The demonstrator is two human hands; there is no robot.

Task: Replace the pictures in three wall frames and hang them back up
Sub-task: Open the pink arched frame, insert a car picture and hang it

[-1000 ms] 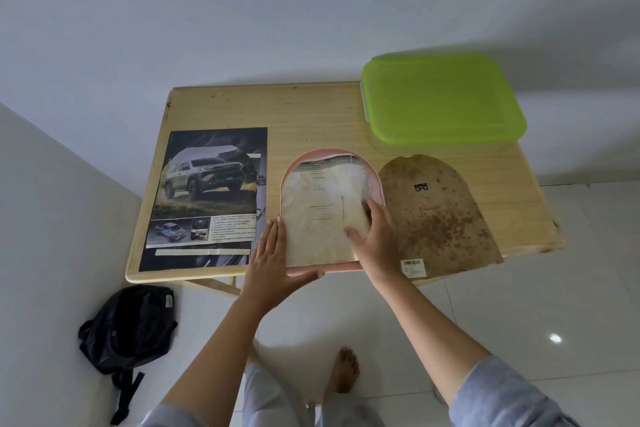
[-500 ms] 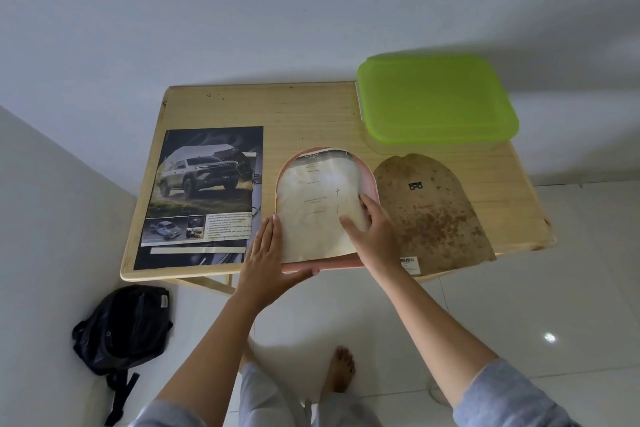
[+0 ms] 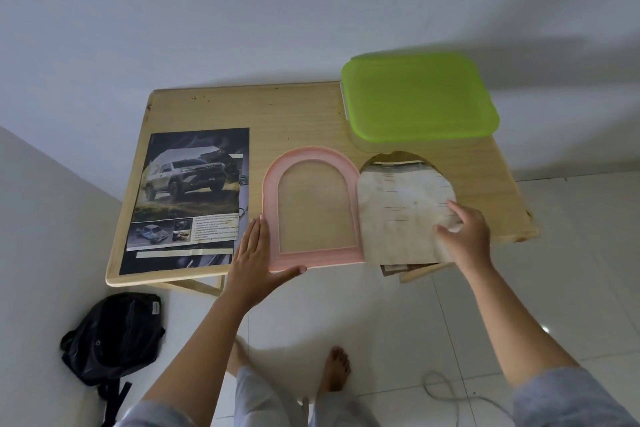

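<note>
A pink arched picture frame [image 3: 272, 191] lies flat on the wooden table [image 3: 294, 114], with the wood showing through its clear pane. My left hand [image 3: 258, 256] rests with straight fingers against the frame's lower left corner, thumb under its bottom edge. My right hand [image 3: 465, 236] pinches an old stained arched paper [image 3: 398, 215], which lies to the right of the frame over the brown backing board [image 3: 391, 157]. Only the board's top and bottom edges show. A car poster [image 3: 194, 198] lies on the table's left part.
A box with a green lid [image 3: 419, 97] stands at the table's back right. A black backpack [image 3: 114, 333] sits on the tiled floor by the left wall. A grey cable [image 3: 446, 392] loops on the floor at the right. My bare feet are below the table edge.
My right hand has lifted the old paper out of the pink frame and moved it right, over the backing board. The frame now shows bare table through it. My left hand stayed put.
</note>
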